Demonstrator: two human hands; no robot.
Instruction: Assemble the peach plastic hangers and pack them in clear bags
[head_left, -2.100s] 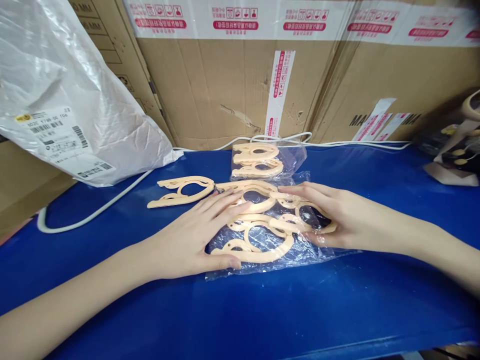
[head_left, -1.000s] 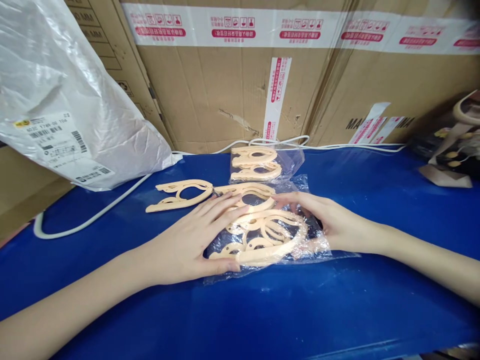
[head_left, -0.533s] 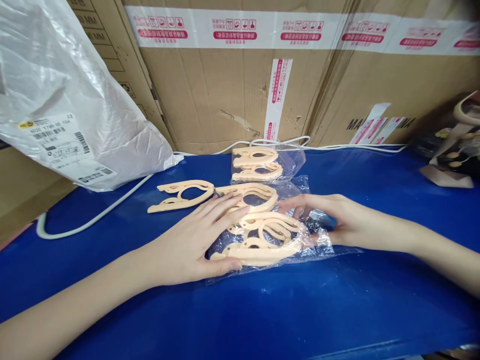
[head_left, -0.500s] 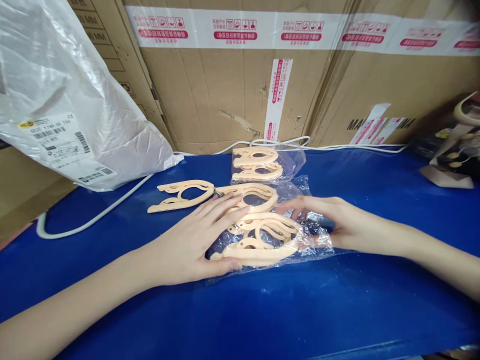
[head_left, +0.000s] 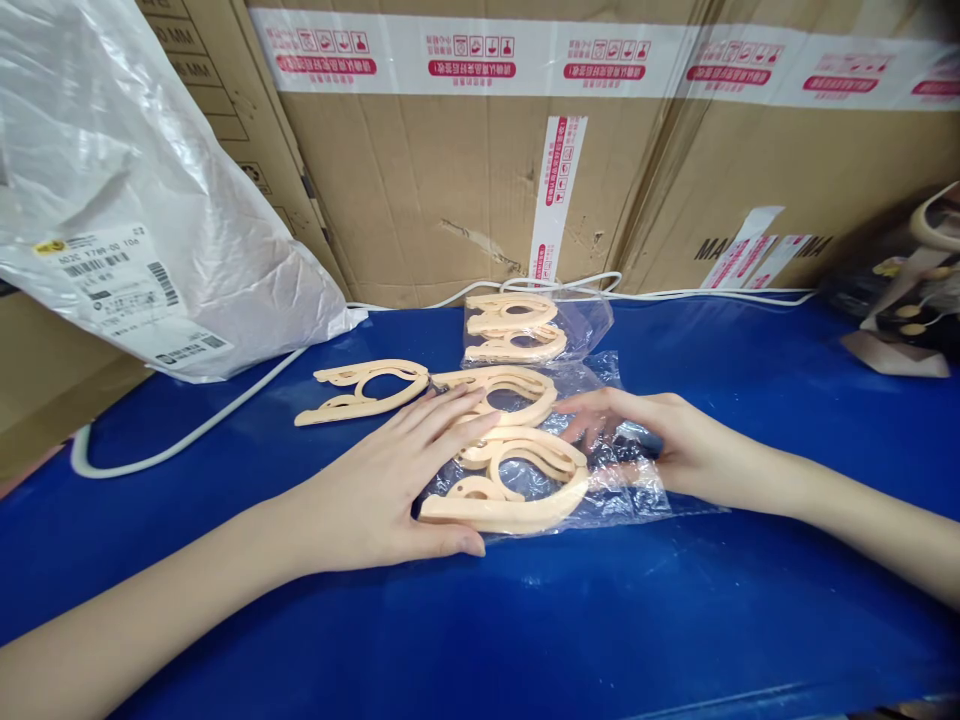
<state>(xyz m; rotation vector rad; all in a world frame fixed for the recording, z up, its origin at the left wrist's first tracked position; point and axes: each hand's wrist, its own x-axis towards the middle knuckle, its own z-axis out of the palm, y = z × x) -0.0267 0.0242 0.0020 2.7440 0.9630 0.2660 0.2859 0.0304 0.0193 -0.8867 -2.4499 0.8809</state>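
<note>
Cream folding hangers (head_left: 495, 514) lie inside a clear plastic bag (head_left: 637, 497) on the blue table. My left hand (head_left: 382, 480) rests over their left part, fingers stretched out and thumb spread along the near side. At the bag's right end is my right hand (head_left: 656, 430), its thumb and fingers apart and partly behind the crinkled film, close to the hangers' curved ends. Just beyond them lies another cream folding hanger (head_left: 536, 385), partly under my left fingertips. One more folding hanger (head_left: 367, 405) sits left of it, without visible wrapping.
A bagged pair of folding hangers (head_left: 517, 345) lies farther back. A white cable (head_left: 187, 465) runs along the table's left and back. Cardboard boxes (head_left: 420, 180) form a wall behind. A large white mailing bag (head_left: 187, 230) leans at left; a beige object (head_left: 892, 355) stands at right.
The hangers in the near bag have slid slightly left and now overlap more neatly. My right fingers have opened a little away from their ends. My left hand stays in place.
</note>
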